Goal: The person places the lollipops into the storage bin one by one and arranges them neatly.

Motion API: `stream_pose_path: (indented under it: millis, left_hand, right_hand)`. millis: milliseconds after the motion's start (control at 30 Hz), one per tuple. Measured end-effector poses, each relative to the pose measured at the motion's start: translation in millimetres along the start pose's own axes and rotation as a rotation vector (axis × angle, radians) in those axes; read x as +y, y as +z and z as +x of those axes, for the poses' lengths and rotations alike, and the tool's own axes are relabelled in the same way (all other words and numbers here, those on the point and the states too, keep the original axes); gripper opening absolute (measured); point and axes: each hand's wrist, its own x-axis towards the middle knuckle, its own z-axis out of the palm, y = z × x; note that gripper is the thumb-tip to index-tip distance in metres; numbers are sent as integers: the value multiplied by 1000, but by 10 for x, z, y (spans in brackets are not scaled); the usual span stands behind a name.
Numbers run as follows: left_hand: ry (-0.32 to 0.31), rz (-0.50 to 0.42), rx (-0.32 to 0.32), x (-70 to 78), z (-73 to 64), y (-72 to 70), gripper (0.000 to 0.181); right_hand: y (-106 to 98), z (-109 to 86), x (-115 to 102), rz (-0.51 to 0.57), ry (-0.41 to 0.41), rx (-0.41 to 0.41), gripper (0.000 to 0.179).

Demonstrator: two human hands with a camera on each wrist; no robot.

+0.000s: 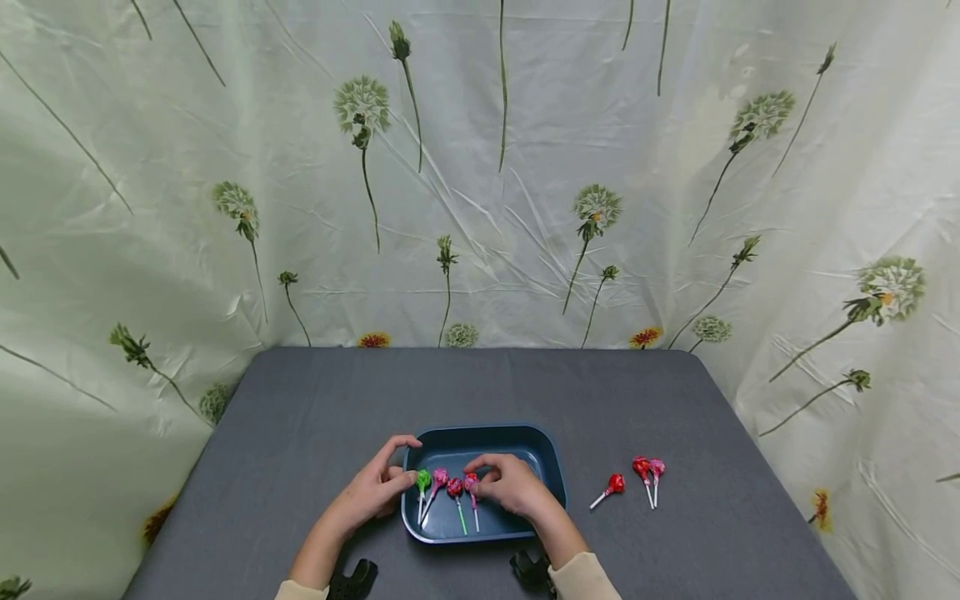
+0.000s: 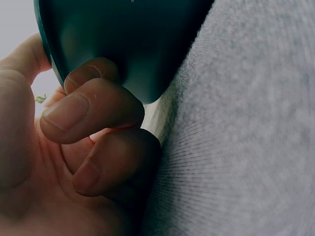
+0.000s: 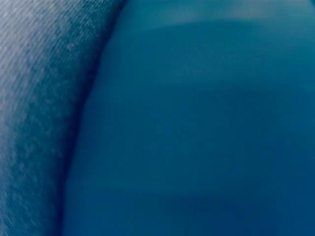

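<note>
Right hand [image 1: 512,486] pinches the rightmost lollipop [image 1: 471,481] inside the tray [image 1: 486,430] by its head, its stick running toward the tray's near wall; farther from it, the left hand [image 1: 377,484] holds the tray's left rim.

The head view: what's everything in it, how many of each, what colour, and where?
Table: one, grey, across the lower middle
Tray: one, dark blue, on the table
Green lollipop: one, green, tray's left end
Pink lollipop: one, pink, beside the green one
Red lollipop: one, red with green stick, next rightward
Pinkish-red lollipop: one, rightmost in the tray
Loose lollipops: three, two red, one pink, right of the tray
Backdrop: pale, flower-printed, behind the table
Black pieces: two, near the wrists
Sleeves: two, cream, bottom edge
Left hand: one, gripping the tray's left side
Right hand: one, pinching the pinkish-red lollipop
</note>
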Motion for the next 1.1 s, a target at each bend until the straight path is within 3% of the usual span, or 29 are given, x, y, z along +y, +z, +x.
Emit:
stream_pose_path:
  millis: [367, 767, 1100]
  left_hand:
    - [-3, -14, -1, -11, 1, 1, 55]
    - [-16, -24, 1, -8, 7, 7, 54]
    - [-13, -15, 10, -9, 1, 4, 55]
  right_hand:
    - [-15, -11, -2, 31, -8, -3, 22]
    - [-106, -39, 9, 149, -96, -36, 33]
    - [-260, -138, -18, 196, -129, -5, 39]
